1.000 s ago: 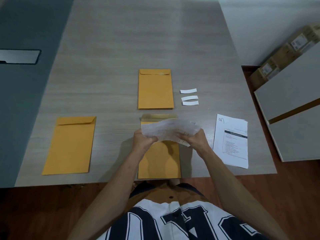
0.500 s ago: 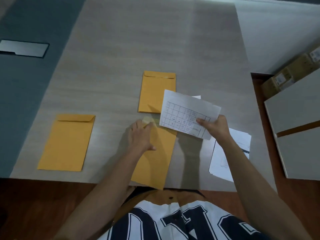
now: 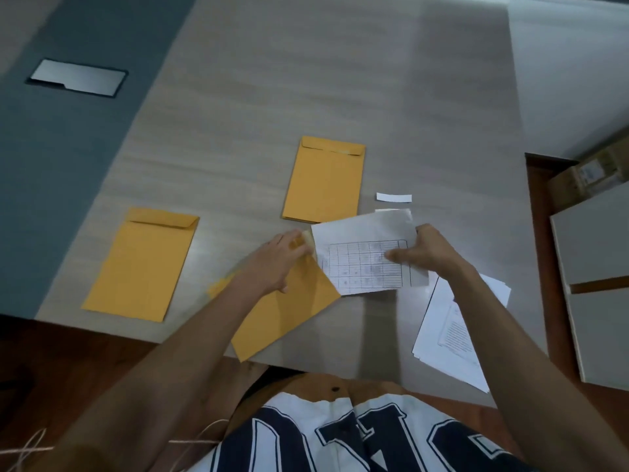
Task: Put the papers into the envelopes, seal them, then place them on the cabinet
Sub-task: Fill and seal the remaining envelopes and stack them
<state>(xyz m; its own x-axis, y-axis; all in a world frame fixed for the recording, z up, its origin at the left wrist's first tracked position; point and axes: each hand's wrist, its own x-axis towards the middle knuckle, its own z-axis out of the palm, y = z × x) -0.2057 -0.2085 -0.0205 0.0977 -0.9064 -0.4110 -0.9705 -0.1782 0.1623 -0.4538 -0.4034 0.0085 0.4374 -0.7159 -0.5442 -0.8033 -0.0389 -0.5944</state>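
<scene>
While the left hand (image 3: 277, 264) pinches the tilted envelope's (image 3: 289, 311) mouth, the right hand (image 3: 427, 255), at three o'clock, grips the gridded paper (image 3: 360, 264).

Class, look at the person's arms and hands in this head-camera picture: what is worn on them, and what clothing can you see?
Both forearms are bare, with no sleeves reaching them. The left hand and right hand carry no gloves, and no rings or watch show. Below is a white shirt with large navy block letters.
</scene>
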